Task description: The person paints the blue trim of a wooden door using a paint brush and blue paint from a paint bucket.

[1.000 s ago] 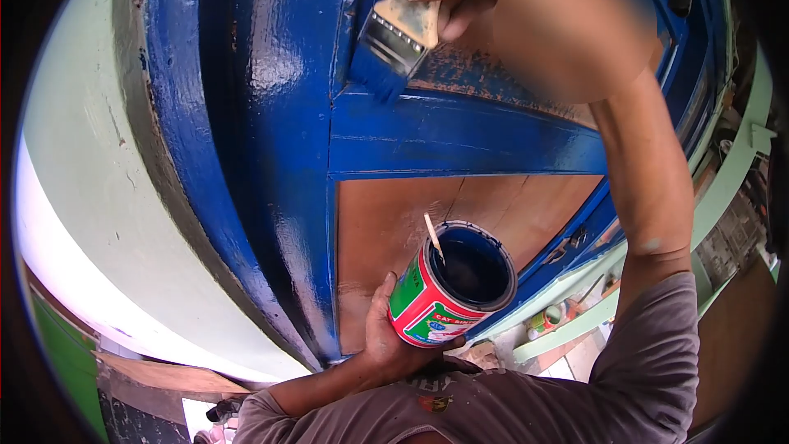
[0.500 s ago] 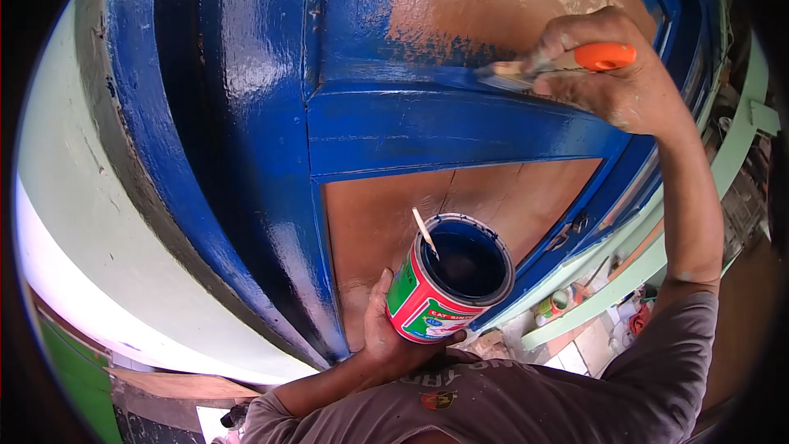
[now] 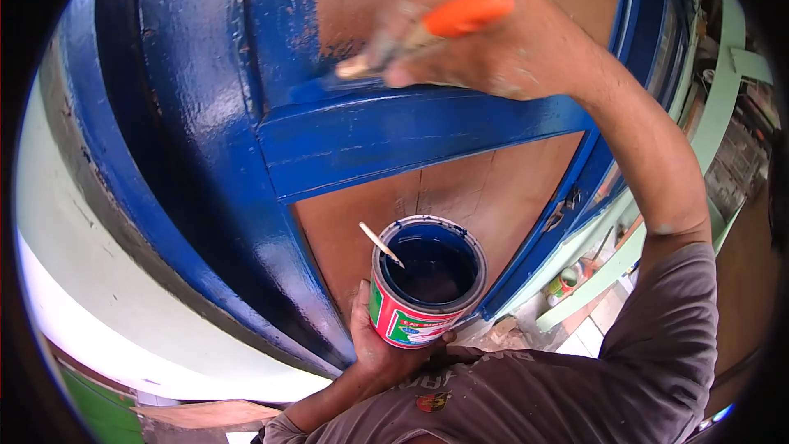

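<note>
1. The right hand (image 3: 501, 41) is reaching up across the top centre of the frame, with the arm running down the right side to the shoulder. It is blurred.
2. Its fingers are closing tightly around a paintbrush (image 3: 456, 16) with an orange handle. The bristle end is pointing left and touching the blue door (image 3: 197, 115), just above the cross rail (image 3: 411, 127).
3. The left hand (image 3: 371, 339) is sitting low in the centre, palm up. It is cupping the base and lower side of an open paint can (image 3: 419, 300), with the thumb lying up the can's left wall.
4. The can is tilting slightly toward the camera in front of the bare brown panel (image 3: 485, 197) and is showing dark blue paint inside. A thin stick (image 3: 380, 244) is leaning out over its upper left rim.
5. The can's label is red and green with white lettering, too small to read here.
6. The grey shirt (image 3: 526, 403) at the bottom is carrying a printed badge and letters that I cannot make out.
</note>
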The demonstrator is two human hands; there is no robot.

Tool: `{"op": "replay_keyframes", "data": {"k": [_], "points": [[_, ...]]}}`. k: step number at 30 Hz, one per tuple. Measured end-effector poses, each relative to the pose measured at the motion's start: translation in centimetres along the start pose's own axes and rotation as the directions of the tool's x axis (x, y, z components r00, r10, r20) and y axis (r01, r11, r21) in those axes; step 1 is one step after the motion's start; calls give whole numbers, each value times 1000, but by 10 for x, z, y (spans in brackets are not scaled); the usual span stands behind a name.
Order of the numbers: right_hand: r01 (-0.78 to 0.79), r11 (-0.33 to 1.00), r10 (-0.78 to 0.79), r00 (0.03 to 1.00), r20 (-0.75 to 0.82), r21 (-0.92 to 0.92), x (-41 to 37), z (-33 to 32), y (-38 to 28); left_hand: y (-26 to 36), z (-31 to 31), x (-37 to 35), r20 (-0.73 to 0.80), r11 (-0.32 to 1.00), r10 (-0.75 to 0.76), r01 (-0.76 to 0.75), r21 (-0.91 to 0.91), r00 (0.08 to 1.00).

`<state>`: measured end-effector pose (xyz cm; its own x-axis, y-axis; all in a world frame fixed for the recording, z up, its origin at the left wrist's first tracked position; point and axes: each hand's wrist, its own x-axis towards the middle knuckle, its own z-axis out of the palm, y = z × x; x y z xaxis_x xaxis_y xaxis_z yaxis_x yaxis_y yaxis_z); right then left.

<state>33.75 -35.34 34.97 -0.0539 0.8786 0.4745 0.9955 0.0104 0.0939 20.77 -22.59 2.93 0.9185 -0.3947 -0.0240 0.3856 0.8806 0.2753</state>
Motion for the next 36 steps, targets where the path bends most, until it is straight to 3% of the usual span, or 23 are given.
{"op": "replay_keyframes", "data": {"k": [3, 6, 12, 13, 16, 17, 20, 22, 23, 27, 31, 36], "points": [[-93, 990, 94, 996, 6, -110, -45, -15, 5, -2, -3, 4, -16, 1000, -6, 5, -24, 1000], [-185, 982, 180, 978, -102, -42, -81, -23, 13, -3, 4, 2, -7, 995, -8, 7, -98, 1000], [-455, 873, 437, 890, -132, -178, -150, -56, 13, -10, 10, 8, 18, 997, 59, -58, -57, 998], [-530, 815, 516, 848, -125, -234, -160, -64, 10, -11, 6, 9, 19, 998, 59, -58, -39, 998], [-602, 778, 538, 787, -302, -182, -192, -67, 4, -18, -5, 17, 79, 996, 88, -88, -6, 993], [-694, 717, 624, 682, -381, -68, -193, -62, -13, -19, -1, 17, 22, 996, 90, -91, 6, 996], [-645, 748, 590, 539, -601, 155, -209, -28, -34, -19, -2, 22, -24, 997, 70, -71, -4, 997], [-495, 852, 486, 631, -605, 168, -221, -7, -33, -17, -6, 23, -15, 1000, 23, -23, -15, 1000], [-413, 870, 490, 649, -583, 270, -221, 4, -30, -16, -6, 23, 0, 1000, 14, -14, -7, 1000], [-226, 791, 574, 596, -562, 568, -185, 28, -33, -15, -8, 18, -17, 988, -25, 22, -154, 1000], [-303, 697, 645, 660, -385, 650, -171, 9, -22, -17, -14, 20, -69, 995, 73, -77, -60, 995], [-346, 651, 664, 691, -285, 676, -159, 16, -30, -18, -26, 24, -100, 989, 137, -130, 69, 985]]}}
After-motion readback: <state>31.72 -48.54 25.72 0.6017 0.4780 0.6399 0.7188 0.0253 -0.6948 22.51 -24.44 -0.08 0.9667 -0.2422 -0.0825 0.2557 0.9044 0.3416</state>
